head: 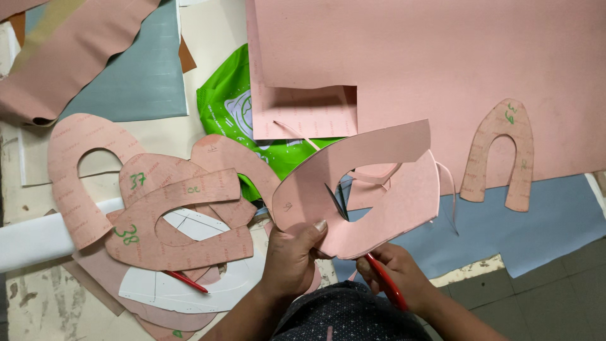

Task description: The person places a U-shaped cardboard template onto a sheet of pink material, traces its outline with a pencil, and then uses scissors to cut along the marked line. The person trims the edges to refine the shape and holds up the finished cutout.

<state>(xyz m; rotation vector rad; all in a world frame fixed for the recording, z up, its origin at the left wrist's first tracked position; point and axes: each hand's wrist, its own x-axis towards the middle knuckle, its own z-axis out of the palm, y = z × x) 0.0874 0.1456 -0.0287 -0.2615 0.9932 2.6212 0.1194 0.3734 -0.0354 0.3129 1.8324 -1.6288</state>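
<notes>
Head view: left hand [291, 252] pinches the lower edge of a pink curved cut-out [379, 202], held up over the table's near edge. Right hand [398, 271] is closed round red-handled scissors [385, 281], blades inside the cut-out's opening. Stacked pink cut-outs [170, 215] lie left; a green bag [227, 107] lies behind.

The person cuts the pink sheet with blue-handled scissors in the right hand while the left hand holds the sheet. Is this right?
Not quite: in the head view the scissors have red handles. The right hand works them, and the left hand holds the pink sheet.
</notes>
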